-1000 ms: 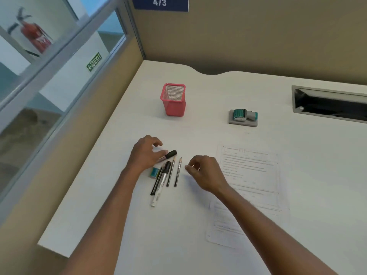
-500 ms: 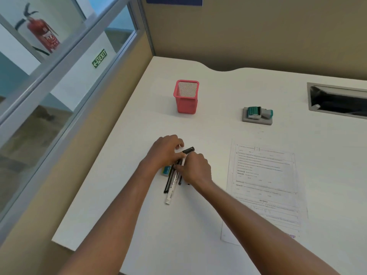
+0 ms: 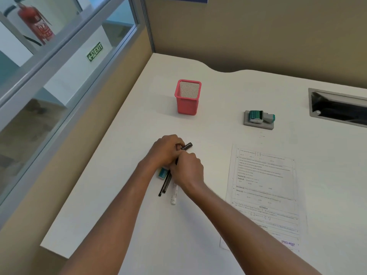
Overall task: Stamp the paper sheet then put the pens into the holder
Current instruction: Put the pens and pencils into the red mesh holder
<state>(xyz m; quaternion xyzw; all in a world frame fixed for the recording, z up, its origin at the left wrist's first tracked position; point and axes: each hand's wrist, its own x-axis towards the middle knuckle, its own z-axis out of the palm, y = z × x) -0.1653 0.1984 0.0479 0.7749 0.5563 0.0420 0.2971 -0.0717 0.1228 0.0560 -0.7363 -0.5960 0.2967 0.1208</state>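
The left hand [image 3: 165, 150] and right hand [image 3: 187, 168] close together over the pens [image 3: 168, 182] lying on the desk [image 3: 139, 225] — fingers curled around the bundle, one dark tip poking out. A loose gather could let a thin pen slip free or drag the small eraser [image 3: 162, 172] along — the pink holder [image 3: 188, 97] stands well apart behind, and the stamped paper sheet [image 3: 264, 193] lies to the right.

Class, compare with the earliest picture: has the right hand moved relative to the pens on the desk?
Yes. The right hand has moved left onto the pens, meeting the left hand; earlier it hovered just right of them.

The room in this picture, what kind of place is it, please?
Probably an office cubicle: a white desk against beige partition walls, with a cable slot. Through the glass window an exit sign and a fire extinguisher suggest a corridor.
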